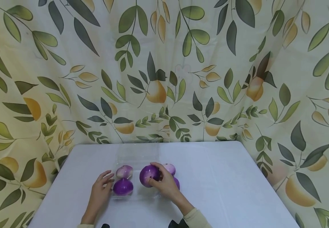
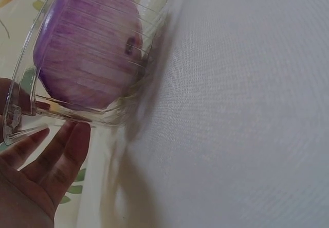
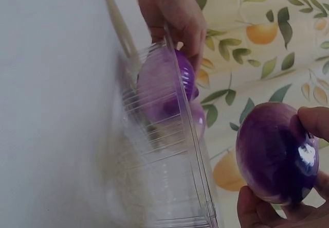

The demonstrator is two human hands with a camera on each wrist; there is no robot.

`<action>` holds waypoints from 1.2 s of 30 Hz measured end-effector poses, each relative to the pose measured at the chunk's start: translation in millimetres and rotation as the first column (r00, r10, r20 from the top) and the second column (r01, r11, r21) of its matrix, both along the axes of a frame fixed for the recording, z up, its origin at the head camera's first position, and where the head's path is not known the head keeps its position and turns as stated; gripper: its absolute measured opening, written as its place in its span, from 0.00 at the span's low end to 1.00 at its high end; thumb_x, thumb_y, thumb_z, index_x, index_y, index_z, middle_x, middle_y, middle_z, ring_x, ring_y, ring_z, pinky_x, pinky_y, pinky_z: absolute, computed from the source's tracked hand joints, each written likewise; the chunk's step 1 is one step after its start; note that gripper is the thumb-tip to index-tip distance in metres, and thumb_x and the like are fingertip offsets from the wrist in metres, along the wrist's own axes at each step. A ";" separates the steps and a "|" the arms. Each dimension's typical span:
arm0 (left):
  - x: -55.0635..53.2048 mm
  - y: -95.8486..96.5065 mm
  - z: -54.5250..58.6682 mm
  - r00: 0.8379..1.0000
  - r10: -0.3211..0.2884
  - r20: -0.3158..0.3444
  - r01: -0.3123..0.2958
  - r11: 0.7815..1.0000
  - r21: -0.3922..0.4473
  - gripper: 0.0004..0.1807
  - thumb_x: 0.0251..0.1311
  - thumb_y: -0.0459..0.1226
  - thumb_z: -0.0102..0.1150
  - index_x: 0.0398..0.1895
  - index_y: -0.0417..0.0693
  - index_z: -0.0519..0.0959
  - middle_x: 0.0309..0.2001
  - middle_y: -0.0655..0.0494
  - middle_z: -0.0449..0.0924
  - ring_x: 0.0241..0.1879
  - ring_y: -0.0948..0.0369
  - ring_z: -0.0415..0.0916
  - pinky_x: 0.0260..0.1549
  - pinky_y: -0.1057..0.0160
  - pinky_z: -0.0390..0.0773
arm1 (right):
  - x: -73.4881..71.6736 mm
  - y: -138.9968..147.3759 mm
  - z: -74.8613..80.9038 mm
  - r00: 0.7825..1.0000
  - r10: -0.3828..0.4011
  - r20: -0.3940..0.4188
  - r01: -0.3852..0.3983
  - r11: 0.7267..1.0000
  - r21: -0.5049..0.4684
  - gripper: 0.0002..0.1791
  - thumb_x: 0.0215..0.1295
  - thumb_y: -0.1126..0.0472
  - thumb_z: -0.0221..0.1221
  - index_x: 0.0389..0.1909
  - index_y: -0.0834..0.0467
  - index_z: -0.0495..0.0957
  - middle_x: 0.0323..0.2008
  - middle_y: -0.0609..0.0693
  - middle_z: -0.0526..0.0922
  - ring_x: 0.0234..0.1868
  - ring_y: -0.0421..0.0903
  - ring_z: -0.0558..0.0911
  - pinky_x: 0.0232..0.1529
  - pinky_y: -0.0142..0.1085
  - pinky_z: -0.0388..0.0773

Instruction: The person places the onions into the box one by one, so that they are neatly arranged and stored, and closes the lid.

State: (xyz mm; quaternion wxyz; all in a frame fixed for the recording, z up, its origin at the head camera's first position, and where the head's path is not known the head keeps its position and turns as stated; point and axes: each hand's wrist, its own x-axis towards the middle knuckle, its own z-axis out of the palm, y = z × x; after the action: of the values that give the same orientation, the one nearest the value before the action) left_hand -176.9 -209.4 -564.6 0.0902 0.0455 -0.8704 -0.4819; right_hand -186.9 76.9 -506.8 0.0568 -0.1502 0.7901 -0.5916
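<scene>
I see the right hand (image 1: 165,184) gripping a red onion (image 1: 149,176) above the clear plastic container (image 3: 175,187), two other onions (image 1: 123,187) inside. Left hand (image 1: 99,190), loosely extended, touches its side.

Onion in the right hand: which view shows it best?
Right wrist: the onion appears large, with fingers at its edge. Head shows it smaller, partly covered by the right hand. Left wrist misses it, showing a different onion in the clear container.

The room's type is unclear: leaf-printed fabric (image 1: 158,66) hangs behind and beside a white table (image 1: 221,183).
</scene>
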 end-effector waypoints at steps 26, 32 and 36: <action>0.9 0.6 -3.2 0.999 0.003 -0.048 -0.001 1.000 0.028 0.20 0.63 0.25 0.49 0.57 0.35 0.78 0.67 0.46 0.70 0.51 0.47 0.81 0.31 0.73 0.83 | -7.1 -18.2 -14.5 0.986 0.046 -0.160 -0.012 0.979 0.204 0.34 0.55 0.54 0.67 0.64 0.52 0.71 0.63 0.55 0.76 0.64 0.57 0.76 0.62 0.55 0.75; 1.8 0.1 -4.7 0.998 0.005 -0.057 -0.003 1.000 0.029 0.19 0.62 0.24 0.50 0.56 0.34 0.78 0.66 0.45 0.71 0.50 0.47 0.82 0.30 0.73 0.83 | -7.1 -20.3 -16.6 0.989 0.050 -0.138 -0.017 0.973 0.231 0.34 0.55 0.52 0.68 0.65 0.51 0.71 0.63 0.54 0.76 0.65 0.56 0.75 0.63 0.56 0.74; 0.4 -0.7 -5.2 0.999 0.005 -0.049 -0.004 1.000 0.022 0.19 0.63 0.26 0.50 0.57 0.35 0.78 0.66 0.47 0.70 0.51 0.48 0.82 0.31 0.74 0.83 | -8.3 -22.1 -16.9 0.987 0.064 -0.150 -0.021 0.962 0.271 0.34 0.56 0.52 0.68 0.65 0.50 0.71 0.62 0.53 0.77 0.64 0.54 0.75 0.62 0.54 0.75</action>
State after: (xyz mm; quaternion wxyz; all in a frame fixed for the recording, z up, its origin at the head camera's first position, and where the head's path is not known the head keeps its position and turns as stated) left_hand -176.5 -210.1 -569.7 0.1119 0.0366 -0.8626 -0.4920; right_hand -195.2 54.8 -523.7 0.0266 -0.2042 0.8615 -0.4641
